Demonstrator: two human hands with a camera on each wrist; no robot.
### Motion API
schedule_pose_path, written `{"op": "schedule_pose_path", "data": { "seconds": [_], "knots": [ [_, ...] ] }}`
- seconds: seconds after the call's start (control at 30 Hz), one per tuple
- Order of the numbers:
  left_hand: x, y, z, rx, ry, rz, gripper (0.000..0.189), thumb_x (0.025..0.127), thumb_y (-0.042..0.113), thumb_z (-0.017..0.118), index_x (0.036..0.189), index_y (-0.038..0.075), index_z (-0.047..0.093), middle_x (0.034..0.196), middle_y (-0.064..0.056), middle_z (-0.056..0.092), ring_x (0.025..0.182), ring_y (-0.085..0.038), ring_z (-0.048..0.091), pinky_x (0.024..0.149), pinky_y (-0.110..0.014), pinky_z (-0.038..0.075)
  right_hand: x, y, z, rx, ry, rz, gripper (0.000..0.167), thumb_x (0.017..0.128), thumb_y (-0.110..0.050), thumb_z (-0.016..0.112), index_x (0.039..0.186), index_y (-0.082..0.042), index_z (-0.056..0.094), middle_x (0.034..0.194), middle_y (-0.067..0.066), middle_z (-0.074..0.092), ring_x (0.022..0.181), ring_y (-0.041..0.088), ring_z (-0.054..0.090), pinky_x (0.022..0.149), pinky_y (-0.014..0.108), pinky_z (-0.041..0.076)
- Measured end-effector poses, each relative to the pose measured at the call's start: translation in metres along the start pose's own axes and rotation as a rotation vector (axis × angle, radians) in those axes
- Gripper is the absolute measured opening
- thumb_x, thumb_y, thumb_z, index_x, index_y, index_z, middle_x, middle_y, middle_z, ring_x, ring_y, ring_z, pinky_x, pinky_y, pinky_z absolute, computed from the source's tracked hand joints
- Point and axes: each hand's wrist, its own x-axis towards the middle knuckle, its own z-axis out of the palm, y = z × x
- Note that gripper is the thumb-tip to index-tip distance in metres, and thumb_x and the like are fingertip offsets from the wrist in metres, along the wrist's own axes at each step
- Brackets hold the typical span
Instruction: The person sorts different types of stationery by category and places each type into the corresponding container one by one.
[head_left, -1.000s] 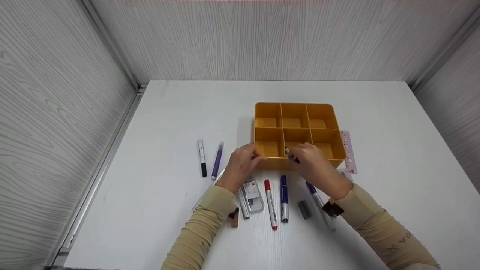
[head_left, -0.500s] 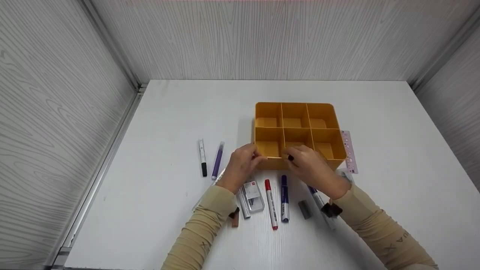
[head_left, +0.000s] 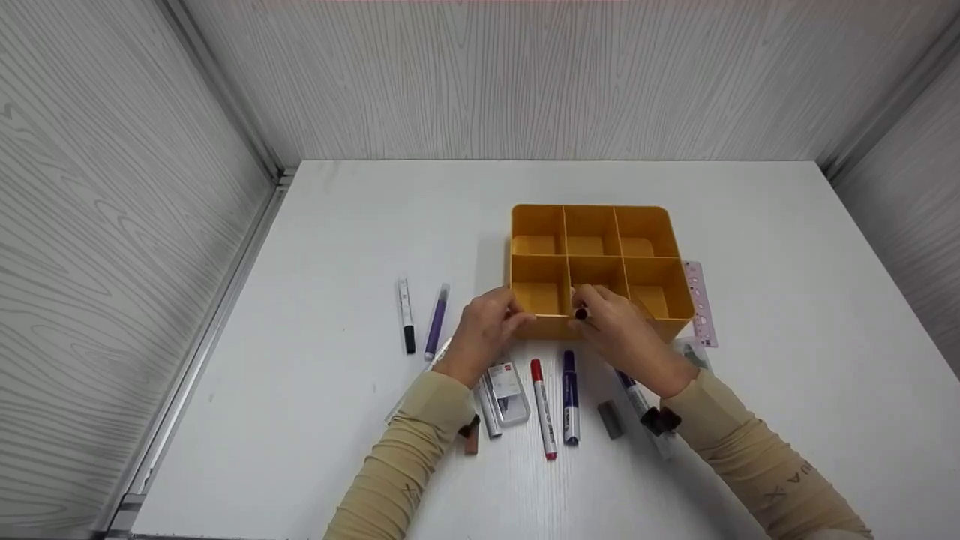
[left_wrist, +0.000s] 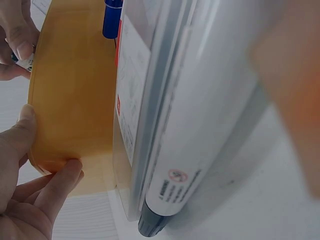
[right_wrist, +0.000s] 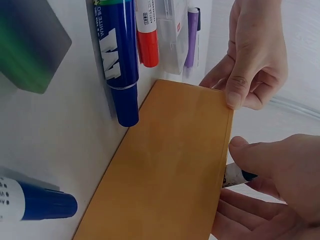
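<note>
My left hand [head_left: 484, 330] holds the front left corner of a yellow box [head_left: 540, 295] with six... several compartments, thumb at the rim and fingers against the outer side. With the right hand [head_left: 628, 336] I pinch a white marker [right_wrist: 233, 176] with a dark end, at the front wall of the box's front middle compartment. In the head view mainly the marker's dark end [head_left: 580, 313] shows; the fingers hide most of its body. In the left wrist view, part of the marker [left_wrist: 27, 61] shows beyond the box's rim.
Before the box lie a red-capped marker [head_left: 544, 409], a blue marker [head_left: 571, 397], a clear case [head_left: 510, 395] and a dark grey block [head_left: 610, 419]. A purple pen [head_left: 436, 321] and black-capped marker [head_left: 406, 315] lie left. A pink ruler [head_left: 700, 304] lies right.
My right hand has shifted slightly left and turned, so the marker's dark end now faces the head camera and less of its white body shows. The left hand stays at the corner.
</note>
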Motion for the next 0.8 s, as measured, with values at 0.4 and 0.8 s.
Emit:
{"op": "schedule_pose_path", "data": {
  "seconds": [0.4, 0.8],
  "knots": [
    [0.0, 0.001, 0.001, 0.009, -0.001, -0.013, 0.019, 0.091, 0.027, 0.069, 0.094, 0.009, 0.064, 0.092, -0.002, 0.068, 0.084, -0.011, 0.06, 0.073, -0.023, 0.055, -0.005, 0.006, 0.0, -0.076, 0.039, -0.127, 0.036, 0.091, -0.008, 0.071, 0.124, -0.006, 0.057, 0.115, 0.013, 0.067, 0.09, 0.027, 0.07, 0.072, 0.037, 0.059],
    [0.0, -0.001, 0.002, 0.005, 0.006, 0.003, 0.019, 0.091, 0.026, 0.069, 0.094, 0.008, 0.063, 0.091, -0.003, 0.067, 0.082, -0.012, 0.06, 0.071, -0.022, 0.054, -0.016, 0.008, -0.021, -0.037, 0.081, -0.137, 0.047, 0.091, -0.013, 0.073, 0.133, -0.01, 0.054, 0.134, 0.012, 0.055, 0.105, 0.027, 0.066, 0.087, 0.038, 0.058]
  ]
}}
